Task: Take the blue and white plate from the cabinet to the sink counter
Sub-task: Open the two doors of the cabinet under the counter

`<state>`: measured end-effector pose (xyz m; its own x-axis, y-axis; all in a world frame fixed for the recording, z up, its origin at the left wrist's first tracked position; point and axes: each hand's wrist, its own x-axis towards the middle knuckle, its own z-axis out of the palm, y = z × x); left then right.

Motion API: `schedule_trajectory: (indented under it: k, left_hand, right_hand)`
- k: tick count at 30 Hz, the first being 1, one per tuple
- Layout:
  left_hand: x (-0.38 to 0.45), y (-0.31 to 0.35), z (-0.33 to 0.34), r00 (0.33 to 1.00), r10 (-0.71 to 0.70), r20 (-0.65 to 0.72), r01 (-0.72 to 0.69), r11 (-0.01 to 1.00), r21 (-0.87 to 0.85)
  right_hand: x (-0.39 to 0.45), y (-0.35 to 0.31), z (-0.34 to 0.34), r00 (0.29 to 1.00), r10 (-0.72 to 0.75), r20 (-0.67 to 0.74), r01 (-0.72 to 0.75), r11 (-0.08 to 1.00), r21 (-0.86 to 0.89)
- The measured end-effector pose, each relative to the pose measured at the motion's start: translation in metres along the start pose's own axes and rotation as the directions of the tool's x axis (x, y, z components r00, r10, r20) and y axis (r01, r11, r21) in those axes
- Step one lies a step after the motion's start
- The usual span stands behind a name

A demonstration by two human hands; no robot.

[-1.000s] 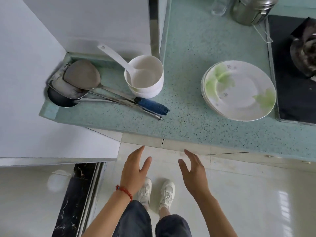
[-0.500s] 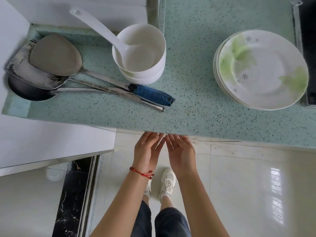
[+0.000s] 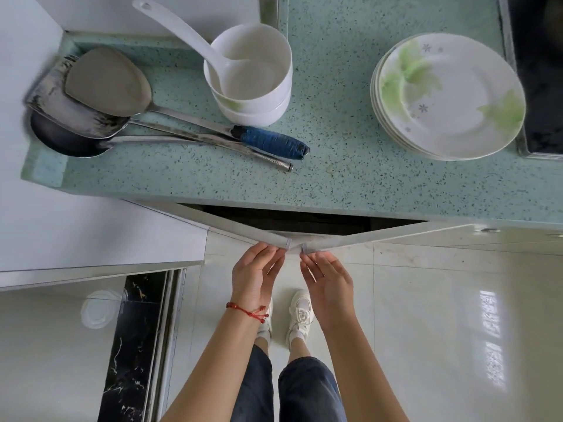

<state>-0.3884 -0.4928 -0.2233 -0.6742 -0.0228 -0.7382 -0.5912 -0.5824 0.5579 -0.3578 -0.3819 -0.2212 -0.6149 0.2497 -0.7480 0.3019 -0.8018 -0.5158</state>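
Observation:
Below the green speckled counter (image 3: 335,166), two white cabinet doors stand partly swung out toward me. My left hand (image 3: 254,271) has its fingertips hooked on the edge of the left cabinet door (image 3: 243,229). My right hand (image 3: 327,277) holds the edge of the right cabinet door (image 3: 380,236) the same way. A dark gap (image 3: 304,220) shows between the doors and the counter; the cabinet's inside is too dark to see. No blue and white plate is visible.
On the counter lie a stack of white plates with green leaves (image 3: 447,95), stacked white bowls with a white ladle (image 3: 249,77), and metal spatulas and a ladle (image 3: 100,102), one with a blue handle (image 3: 274,143). A black stove (image 3: 539,71) sits far right. My feet (image 3: 300,318) stand on glossy tiles.
My hands reached under the counter edge, took hold of the two cabinet doors and pulled them partly open. The head camera moved closer to the counter.

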Motion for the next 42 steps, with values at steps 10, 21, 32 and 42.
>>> schedule_trajectory:
  k: [10,21,32,42]
  left_hand:
    - [-0.039,-0.020,-0.071,0.987,0.116,-0.113,-0.092,0.977,0.193]
    - [-0.074,-0.024,-0.145,0.940,0.271,-0.209,-0.171,0.900,0.400]
    - [-0.103,-0.015,-0.182,0.875,0.417,-0.245,-0.260,0.833,0.487]
    - [-0.131,0.007,-0.226,0.778,0.547,-0.310,-0.260,0.728,0.634]
  right_hand:
    - [-0.031,0.018,-0.050,0.973,-0.162,-0.165,0.099,0.937,-0.335]
    - [-0.059,0.016,-0.113,0.967,-0.219,-0.131,0.111,0.823,-0.556]
    - [-0.094,0.006,-0.166,0.925,-0.340,-0.171,0.166,0.764,-0.623]
    - [-0.123,0.001,-0.203,0.800,-0.517,-0.305,0.220,0.725,-0.652]
